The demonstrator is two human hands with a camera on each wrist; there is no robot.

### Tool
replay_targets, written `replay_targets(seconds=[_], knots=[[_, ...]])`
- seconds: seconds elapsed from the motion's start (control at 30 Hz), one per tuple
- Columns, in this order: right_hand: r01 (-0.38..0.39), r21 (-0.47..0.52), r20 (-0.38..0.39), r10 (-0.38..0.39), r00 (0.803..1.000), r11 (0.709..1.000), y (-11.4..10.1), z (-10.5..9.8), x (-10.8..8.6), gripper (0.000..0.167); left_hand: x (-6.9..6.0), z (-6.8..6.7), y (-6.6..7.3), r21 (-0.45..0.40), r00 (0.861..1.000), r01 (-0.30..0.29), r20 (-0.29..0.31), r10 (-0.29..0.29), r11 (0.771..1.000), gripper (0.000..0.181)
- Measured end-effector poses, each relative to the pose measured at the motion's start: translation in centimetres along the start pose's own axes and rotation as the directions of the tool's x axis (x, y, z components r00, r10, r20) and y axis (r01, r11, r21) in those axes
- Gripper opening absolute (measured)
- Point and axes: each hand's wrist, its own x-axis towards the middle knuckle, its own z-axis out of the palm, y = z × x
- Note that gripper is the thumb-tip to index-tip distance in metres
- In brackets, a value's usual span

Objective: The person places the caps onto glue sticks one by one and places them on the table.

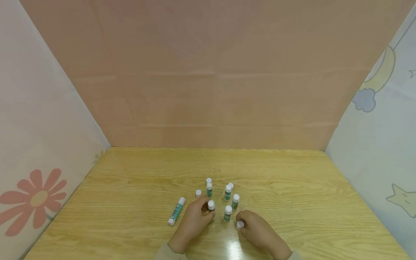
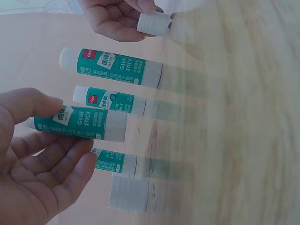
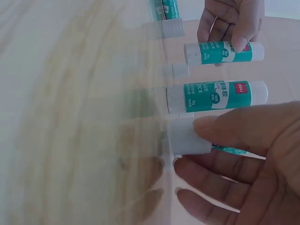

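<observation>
My left hand (image 1: pixel 193 221) holds an upright glue stick (image 2: pixel 77 123) with a green label and white ends, its thumb on one side and fingers on the other. Whether that stick's base touches the table, I cannot tell. To its right, my right hand (image 1: pixel 259 230) pinches a white cap (image 3: pixel 190 136) between thumb and fingers, low at the tabletop. Between the hands stands another glue stick (image 1: pixel 228 214). More upright glue sticks stand just beyond it, including one (image 1: pixel 235 202) at the right and one (image 1: pixel 209 190) farther back.
One larger glue stick (image 1: pixel 176 211) lies on its side left of my left hand. A loose white cap (image 1: pixel 198 193) sits beyond that hand; white tops (image 1: pixel 230 185) show behind standing sticks. The wooden table (image 1: pixel 292 180) meets fabric-covered walls at the back and sides.
</observation>
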Motion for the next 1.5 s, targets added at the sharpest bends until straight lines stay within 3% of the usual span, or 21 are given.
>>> replay_targets(seconds=[0.23,0.43,0.63,0.9,1.03,1.3,1.5], knots=[[-0.055,0.062,-0.052,0.058,0.997,0.997,-0.4,-0.3,-0.4,0.014,-0.2,0.1,0.0,-0.011,1.000,-0.009,0.019,0.009,1.000,0.016],[-0.065,0.110,-0.153,0.081,0.985,0.992,-1.0,-0.6,-0.8,0.019,-0.3,0.4,-0.2,-0.025,1.000,-0.011,0.025,0.012,1.000,0.015],[-0.035,0.061,-0.282,0.050,0.958,0.998,-1.7,-0.7,-0.9,0.026,-0.5,0.6,-0.4,-0.028,0.997,-0.052,0.050,0.053,0.998,0.016],[0.027,-0.002,-0.397,-0.026,0.917,1.000,-2.1,-0.8,-0.8,0.033,-0.7,0.6,-0.3,-0.036,0.995,-0.082,0.058,0.084,0.996,0.017],[0.048,-0.014,-0.416,-0.050,0.908,0.999,-2.2,-0.9,-0.7,0.033,-0.7,0.6,0.0,-0.040,0.994,-0.083,0.062,0.086,0.996,0.017],[0.029,0.014,-0.415,-0.021,0.910,0.999,-2.6,-1.0,-0.7,0.033,-0.8,0.6,0.2,-0.032,0.990,-0.109,0.083,0.112,0.993,0.016],[0.033,0.023,-0.442,-0.020,0.897,0.999,-2.9,-0.9,-0.6,0.033,-0.9,0.5,0.3,-0.009,0.989,-0.120,0.086,0.120,0.993,0.018]])
